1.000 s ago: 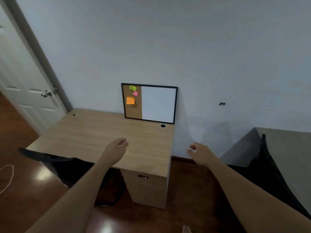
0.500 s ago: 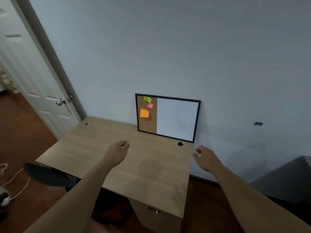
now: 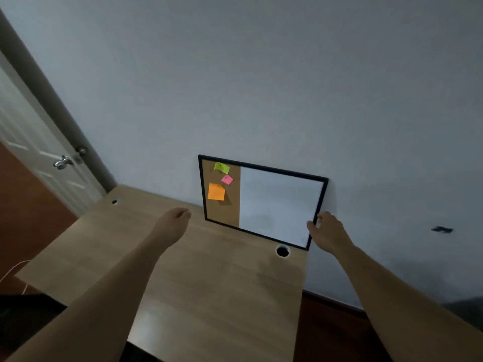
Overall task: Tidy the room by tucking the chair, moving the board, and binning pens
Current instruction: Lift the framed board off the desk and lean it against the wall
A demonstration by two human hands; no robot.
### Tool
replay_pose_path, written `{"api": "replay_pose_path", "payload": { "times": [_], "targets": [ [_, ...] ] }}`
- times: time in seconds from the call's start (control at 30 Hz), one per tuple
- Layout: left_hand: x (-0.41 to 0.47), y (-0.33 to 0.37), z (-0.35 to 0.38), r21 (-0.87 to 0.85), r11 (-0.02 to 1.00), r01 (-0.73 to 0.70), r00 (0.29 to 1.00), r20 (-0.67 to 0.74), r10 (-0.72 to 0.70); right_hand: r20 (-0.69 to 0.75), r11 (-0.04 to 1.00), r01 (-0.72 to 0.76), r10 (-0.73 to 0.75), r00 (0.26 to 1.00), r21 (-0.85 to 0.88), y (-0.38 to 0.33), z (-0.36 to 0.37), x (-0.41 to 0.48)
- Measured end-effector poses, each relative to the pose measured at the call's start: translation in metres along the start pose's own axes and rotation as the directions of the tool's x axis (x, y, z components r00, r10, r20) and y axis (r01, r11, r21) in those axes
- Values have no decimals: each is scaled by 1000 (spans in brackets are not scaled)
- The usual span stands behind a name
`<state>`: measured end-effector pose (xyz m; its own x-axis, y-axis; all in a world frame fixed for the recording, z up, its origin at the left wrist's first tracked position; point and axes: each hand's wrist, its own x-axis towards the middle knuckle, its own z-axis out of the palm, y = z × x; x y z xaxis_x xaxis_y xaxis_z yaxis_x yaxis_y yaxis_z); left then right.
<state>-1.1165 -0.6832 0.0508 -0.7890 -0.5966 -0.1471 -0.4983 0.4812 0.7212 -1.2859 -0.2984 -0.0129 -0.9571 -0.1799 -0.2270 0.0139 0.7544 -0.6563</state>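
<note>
Two hands reach toward a board [image 3: 277,205] leaning on the wall.
Right hand [image 3: 329,233] open at its frame; left hand [image 3: 174,222] loosely curled, empty, over the bare desk [image 3: 209,288].

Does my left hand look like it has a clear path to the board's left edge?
Probably yes. The left hand hovers open over the desk, just short of the board, and nothing lies between them on the bare desktop.

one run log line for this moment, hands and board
step: reach for board | left hand: open, over desk, short of board | right hand: open at board's right edge, not gripping | board: leaning on wall
</note>
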Motion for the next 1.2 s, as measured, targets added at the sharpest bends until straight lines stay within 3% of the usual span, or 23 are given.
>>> {"api": "replay_pose_path", "payload": {
  "times": [0.2, 0.37, 0.6, 0.7, 0.87, 0.93, 1.07, 1.2],
  "targets": [
    [118, -14, -5, -217, 953, 210, 978, 65, -200, -73, 986, -118, 127, 989, 119, -10, -8, 59],
    [205, -9, 8, -245, 936, 253, 960, 181, -212, -88, 926, -256, 290, 953, 278, -16, 1, 99],
    [286, -5, 31, -316, 903, 290, 940, 271, -207, -119, 880, -258, 329, 937, 398, -18, 26, 139],
    [300, -2, 40, -297, 923, 245, 950, 261, -168, -146, 855, -262, 359, 922, 447, -17, 36, 137],
    [296, -8, 43, -255, 966, 49, 953, 301, 31, -196, 835, -269, 401, 895, 479, -18, 48, 107],
    [292, -26, 40, -193, 981, -33, 973, 219, 76, -208, 850, -259, 386, 899, 458, -23, 53, 94],
    [269, -52, 32, 123, 967, -224, 972, 103, 212, -217, 880, -319, 408, 887, 353, -27, 62, 62],
    [242, -48, 31, 105, 936, -336, 942, 57, 331, -275, 864, -340, 452, 848, 372, -21, 63, 29]
  ]
}}
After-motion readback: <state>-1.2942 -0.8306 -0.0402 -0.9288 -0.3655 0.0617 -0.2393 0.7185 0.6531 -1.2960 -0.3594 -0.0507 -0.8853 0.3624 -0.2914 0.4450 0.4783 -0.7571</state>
